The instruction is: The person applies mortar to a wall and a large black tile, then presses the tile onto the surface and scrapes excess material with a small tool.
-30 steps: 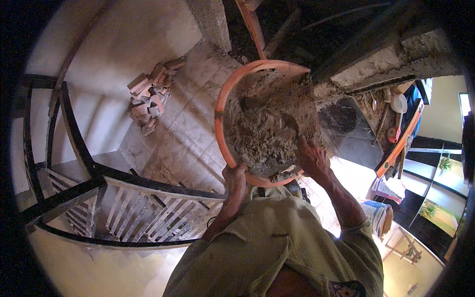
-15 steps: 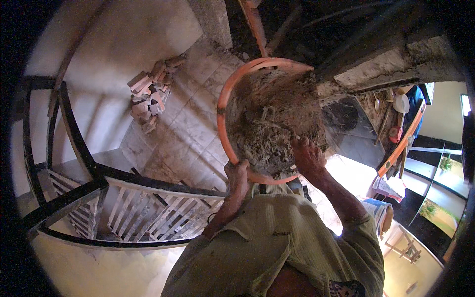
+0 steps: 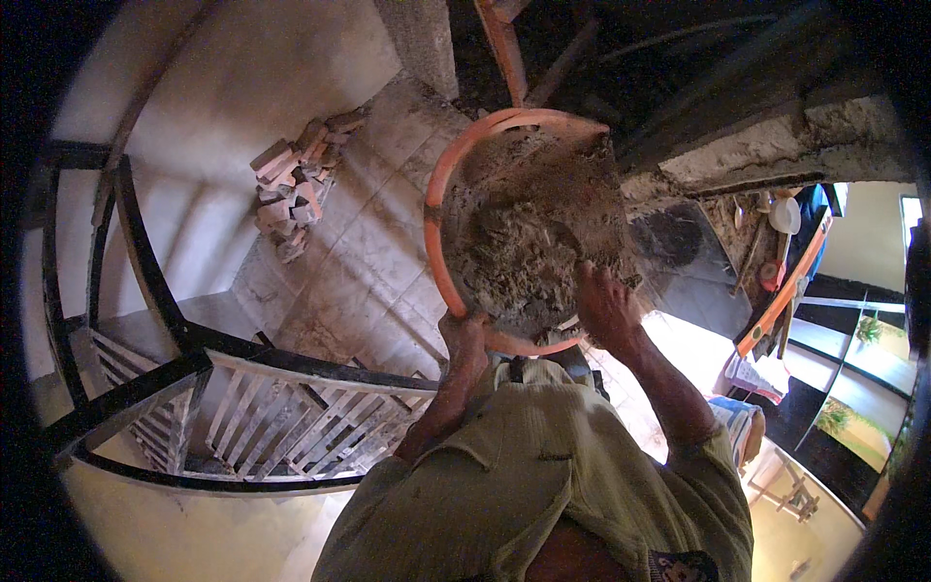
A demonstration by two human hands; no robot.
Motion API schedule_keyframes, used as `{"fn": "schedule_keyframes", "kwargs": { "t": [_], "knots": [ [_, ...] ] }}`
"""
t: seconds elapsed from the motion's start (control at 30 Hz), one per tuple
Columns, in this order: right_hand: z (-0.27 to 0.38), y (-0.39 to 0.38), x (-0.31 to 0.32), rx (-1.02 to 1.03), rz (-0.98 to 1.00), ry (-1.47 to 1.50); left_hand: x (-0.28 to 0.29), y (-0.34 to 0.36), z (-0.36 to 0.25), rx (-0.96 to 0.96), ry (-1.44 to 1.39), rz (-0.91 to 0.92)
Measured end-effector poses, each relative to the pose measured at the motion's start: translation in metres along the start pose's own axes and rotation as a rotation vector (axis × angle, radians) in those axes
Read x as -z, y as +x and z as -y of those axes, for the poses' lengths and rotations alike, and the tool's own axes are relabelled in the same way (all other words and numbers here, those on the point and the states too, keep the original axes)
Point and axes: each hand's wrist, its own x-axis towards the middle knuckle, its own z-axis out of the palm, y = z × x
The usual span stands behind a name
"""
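Note:
An orange round tub [image 3: 438, 170] in front of me holds grey-brown wet mortar [image 3: 514, 252]. My left hand [image 3: 465, 339] is closed on the tub's near left rim, with the thumb up by the edge. At the right side of the mortar is my right hand [image 3: 611, 306], its fingers curled and close against the wet mass. Whatever those fingers grip is hidden by the hand and the mortar. The tub's right side shows no orange rim; rough brown material ends there in a nearly straight edge.
Broken bricks [image 3: 291, 189] are heaped by the wall on the left, on a dusty tiled floor [image 3: 378, 262]. A black-framed railing [image 3: 310, 359] runs along the near left. A rough ledge [image 3: 756, 145] crosses the far right, with a white bowl [image 3: 785, 215] and tools below it.
The mortar's surface has been shifted about, with its lumps now nearer the middle. My right hand has moved slightly; my left stays on the rim.

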Motion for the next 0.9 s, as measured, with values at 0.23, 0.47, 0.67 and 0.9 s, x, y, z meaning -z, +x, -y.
{"fn": "schedule_keyframes", "kwargs": {
  "t": [0.23, 0.47, 0.67, 0.9],
  "knots": [
    [0.021, 0.006, 0.005, 0.194, 0.041, -0.059, 0.006, 0.018, 0.007, 0.02, 0.066, -0.017],
    [-0.007, 0.0, -0.038, 0.314, -0.024, -0.23, 0.003, 0.014, -0.014, 0.047, 0.044, -0.021],
    [0.003, 0.024, -0.018, 0.295, -0.305, -0.478, 0.01, 0.018, -0.011, -0.119, -0.035, 0.02],
    [0.024, 0.016, 0.008, 0.208, 0.091, -0.23, 0.023, 0.023, -0.01, -0.003, -0.015, 0.054]
  ]
}}
